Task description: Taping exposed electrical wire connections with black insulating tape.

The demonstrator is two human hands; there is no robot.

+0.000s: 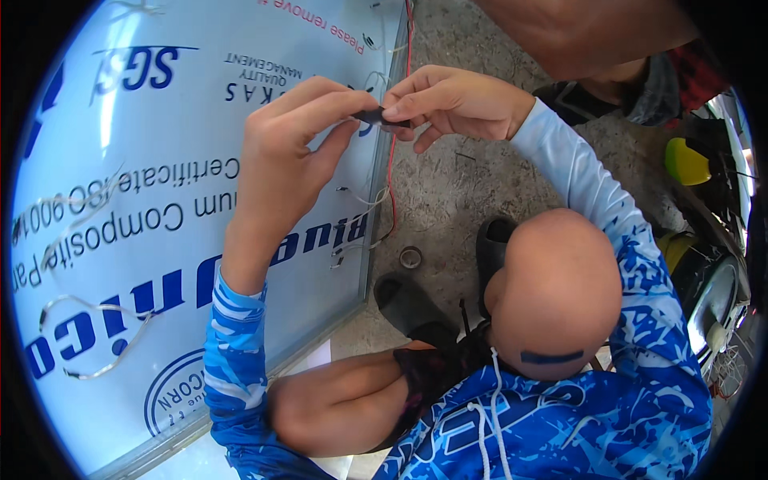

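My left hand (pixel 288 152) and my right hand (pixel 448 100) meet above the right edge of a large white panel (pixel 120 208). Between the fingertips of both hands is a small black piece (pixel 378 117), pinched from each side. A thin red wire (pixel 392 172) hangs down from under the hands along the panel's edge. Thin white wires (pixel 104 336) lie in loops on the panel's film, which carries blue and grey print. Both forearms wear blue patterned sleeves.
My knees (pixel 344 400) are bent over a rough concrete floor (pixel 456 184), with black sandals (pixel 412 304) beside a small ring (pixel 410 257). Another person's limb (pixel 584 32) enters at the top right. A yellow object (pixel 686 160) and a round metal item (pixel 716 296) are at the right.
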